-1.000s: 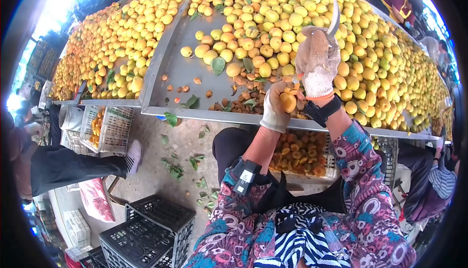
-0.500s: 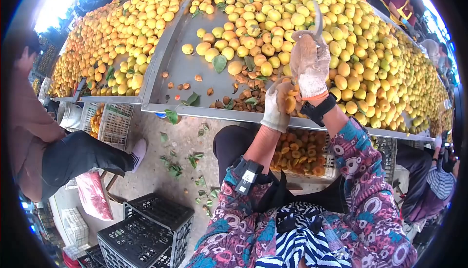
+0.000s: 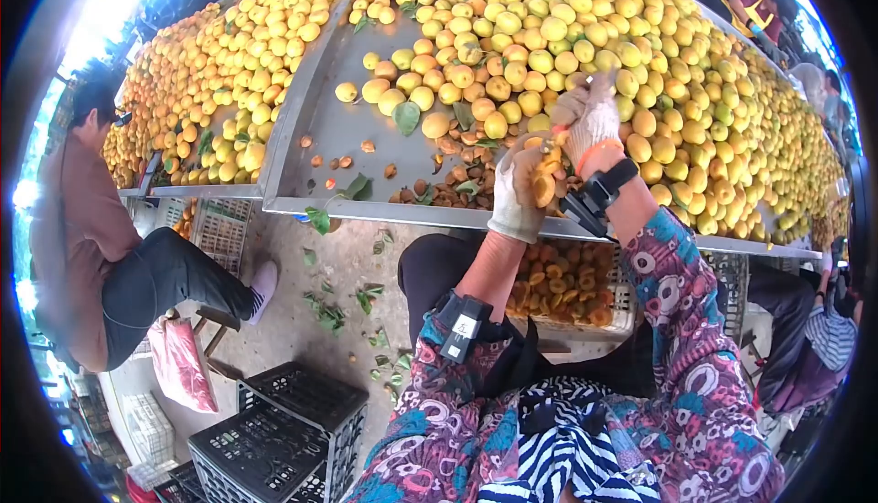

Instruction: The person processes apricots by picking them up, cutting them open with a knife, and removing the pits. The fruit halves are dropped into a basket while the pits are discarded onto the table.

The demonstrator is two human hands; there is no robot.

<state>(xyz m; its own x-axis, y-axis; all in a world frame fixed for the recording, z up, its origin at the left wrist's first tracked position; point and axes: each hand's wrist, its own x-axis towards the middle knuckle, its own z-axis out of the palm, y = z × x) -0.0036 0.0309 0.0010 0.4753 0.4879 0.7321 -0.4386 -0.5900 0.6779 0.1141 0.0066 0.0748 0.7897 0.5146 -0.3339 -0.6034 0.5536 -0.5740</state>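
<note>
Above the front rim of the metal table (image 3: 393,213), my gloved left hand (image 3: 519,187) is closed around opened orange apricot pieces (image 3: 546,179). My gloved right hand (image 3: 590,123) is beside it, up and to the right, its fingers bent round a tool whose blade is blurred at the top of the fist. The two hands nearly touch. Yellow apricots (image 3: 512,23) are heaped behind them. Pits and scraps (image 3: 457,187) lie on the metal left of my left hand. Below the rim, a crate (image 3: 622,306) holds apricot halves (image 3: 560,283).
A person (image 3: 91,229) sits at the left near a second apricot heap (image 3: 247,55). Black crates (image 3: 261,444) and a pink bag (image 3: 181,366) stand on the floor, with leaves (image 3: 325,311) scattered about. Other people are at the right edge.
My right hand has come down closer to my left hand, and its curved blade no longer stands upright in clear view. The person at the left now shows more of the head and back.
</note>
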